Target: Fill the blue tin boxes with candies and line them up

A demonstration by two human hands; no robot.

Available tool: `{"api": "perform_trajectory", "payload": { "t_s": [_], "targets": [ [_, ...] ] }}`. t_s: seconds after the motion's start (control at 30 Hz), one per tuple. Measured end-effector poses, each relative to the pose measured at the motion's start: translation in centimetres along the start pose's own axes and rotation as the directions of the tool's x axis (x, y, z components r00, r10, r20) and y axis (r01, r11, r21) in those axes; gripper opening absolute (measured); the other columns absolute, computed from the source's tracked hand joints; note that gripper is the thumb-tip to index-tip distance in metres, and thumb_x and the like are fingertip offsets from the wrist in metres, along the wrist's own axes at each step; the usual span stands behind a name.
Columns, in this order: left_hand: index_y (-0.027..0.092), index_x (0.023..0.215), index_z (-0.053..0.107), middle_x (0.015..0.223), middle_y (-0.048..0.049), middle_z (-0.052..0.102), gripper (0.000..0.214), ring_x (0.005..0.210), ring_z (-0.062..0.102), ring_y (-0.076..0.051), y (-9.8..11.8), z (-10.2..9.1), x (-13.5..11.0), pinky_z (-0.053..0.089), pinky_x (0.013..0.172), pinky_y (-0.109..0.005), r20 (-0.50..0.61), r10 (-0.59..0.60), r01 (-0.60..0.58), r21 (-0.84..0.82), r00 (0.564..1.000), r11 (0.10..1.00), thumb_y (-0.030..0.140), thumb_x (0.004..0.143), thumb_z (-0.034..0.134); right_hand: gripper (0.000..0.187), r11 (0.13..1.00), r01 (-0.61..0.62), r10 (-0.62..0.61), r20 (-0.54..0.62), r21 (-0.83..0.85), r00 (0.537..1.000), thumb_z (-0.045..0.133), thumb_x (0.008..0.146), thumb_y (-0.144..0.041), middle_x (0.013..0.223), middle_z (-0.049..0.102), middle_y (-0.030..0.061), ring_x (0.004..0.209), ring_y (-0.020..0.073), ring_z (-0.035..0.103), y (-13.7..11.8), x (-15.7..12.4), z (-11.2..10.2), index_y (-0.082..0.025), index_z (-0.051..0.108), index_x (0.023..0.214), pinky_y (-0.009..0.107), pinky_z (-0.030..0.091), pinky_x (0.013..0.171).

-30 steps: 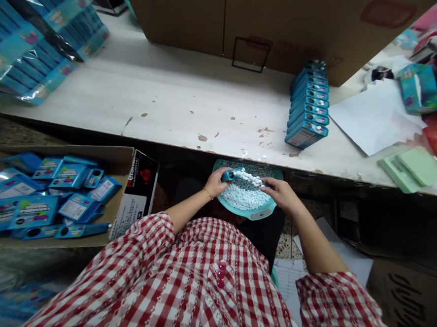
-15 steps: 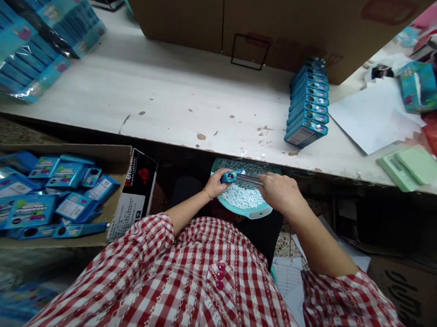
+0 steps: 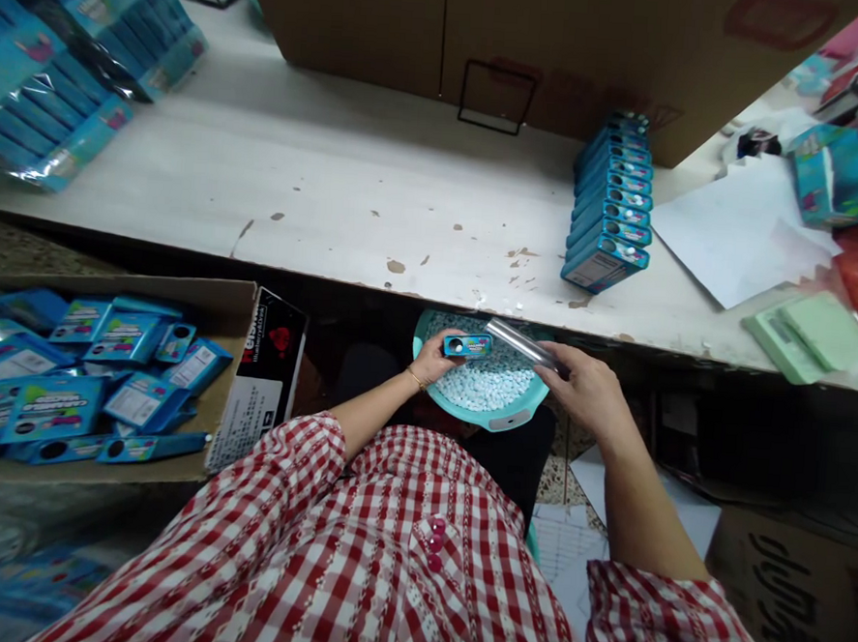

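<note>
Scuffed white workbench (image 3: 378, 202) up top, teal tray (image 3: 532, 407) on the lap just under its edge. Left hand (image 3: 435, 357) pinches one small blue box (image 3: 467, 345) over the pellets (image 3: 483, 387), so spills probably land in the tray. Right hand (image 3: 588, 394) is wrapped around one silvery scoop (image 3: 522, 343). Roughly eight boxes (image 3: 610, 211) are lined up on the bench.

Table edge (image 3: 330, 274) just above basin (image 3: 539, 399)

I'm sitting in a small packing workshop. A chipped white worktable (image 3: 350, 190) carries a row of filled blue cardboard packets (image 3: 608, 216), and shrink-wrapped blue bundles (image 3: 52, 75) pile up at its far left. A brown cardboard carton (image 3: 212, 308) of loose packets stands on my left, and a round teal tray of white pellets (image 3: 459, 415) sits near me.
</note>
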State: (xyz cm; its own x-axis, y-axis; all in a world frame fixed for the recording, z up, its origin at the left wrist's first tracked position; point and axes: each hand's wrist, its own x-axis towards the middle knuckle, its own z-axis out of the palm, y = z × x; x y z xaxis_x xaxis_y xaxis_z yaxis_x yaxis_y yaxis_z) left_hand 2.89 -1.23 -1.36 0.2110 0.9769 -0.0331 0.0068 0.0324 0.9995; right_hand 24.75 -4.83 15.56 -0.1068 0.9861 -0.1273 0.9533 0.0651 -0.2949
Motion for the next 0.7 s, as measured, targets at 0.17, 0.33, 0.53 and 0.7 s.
{"api": "perform_trajectory", "payload": {
  "t_s": [0.17, 0.33, 0.53, 0.7],
  "targets": [
    [0.014, 0.098, 0.057, 0.09, -0.0037, 0.064, 0.043, 0.085, 0.06, -0.018, 0.5, -1.0, 0.2, 0.048, 0.081, -0.031, -0.038, -0.053, 0.057, 0.095, 0.998, 0.994, 0.011, 0.057, 0.07, 0.029, 0.994, -0.072, 0.075, -0.035, 0.078, 0.997, 0.058, 0.076, -0.038, 0.083, 0.069, 0.0023, 0.074, 0.0202, 0.061, -0.5, 1.1, 2.0, -0.026, 0.065, 0.102, 0.028, 0.044, 0.063],
    [0.016, 0.096, 0.06, 0.095, -0.0046, 0.064, 0.036, 0.09, 0.06, -0.021, 2.7, -0.4, -0.4, 0.047, 0.085, -0.035, 0.062, 0.057, -0.068, 0.191, 0.996, 0.979, 0.013, 0.061, 0.069, 0.032, 0.969, 0.142, -0.124, -0.1, 0.2, 0.987, 0.056, 0.078, -0.03, 0.11, 0.063, 0.0025, 0.099, 0.0206, 0.057, -2.1, 2.0, 3.4, -0.027, 0.061, 0.11, 0.031, 0.045, 0.083],
    [0.016, 0.117, 0.051, 0.115, -0.0117, 0.059, 0.059, 0.104, 0.056, -0.027, 8.0, 1.9, 0.0, 0.046, 0.091, -0.04, 0.063, 0.165, -0.174, 0.191, 0.984, 0.966, 0.03, 0.064, 0.073, 0.04, 0.941, 0.317, -0.301, -0.133, 0.119, 0.944, 0.052, 0.08, -0.024, 0.113, 0.058, 0.0072, 0.106, 0.0211, 0.051, -1.1, 2.6, 0.8, -0.023, 0.055, 0.12, 0.035, 0.044, 0.09],
    [0.022, 0.127, 0.042, 0.129, -0.0116, 0.048, 0.062, 0.109, 0.055, -0.023, 10.7, -0.9, -0.4, 0.047, 0.092, -0.036, -0.075, 0.278, -0.27, 0.099, 0.958, 0.958, 0.034, 0.071, 0.068, 0.036, 0.984, 0.174, -0.136, -0.442, 0.046, 0.887, 0.051, 0.08, -0.025, 0.106, 0.058, 0.0099, 0.1, 0.0221, 0.053, 5.5, 5.8, -2.7, -0.019, 0.057, 0.115, 0.037, 0.043, 0.089]
  ]
}}
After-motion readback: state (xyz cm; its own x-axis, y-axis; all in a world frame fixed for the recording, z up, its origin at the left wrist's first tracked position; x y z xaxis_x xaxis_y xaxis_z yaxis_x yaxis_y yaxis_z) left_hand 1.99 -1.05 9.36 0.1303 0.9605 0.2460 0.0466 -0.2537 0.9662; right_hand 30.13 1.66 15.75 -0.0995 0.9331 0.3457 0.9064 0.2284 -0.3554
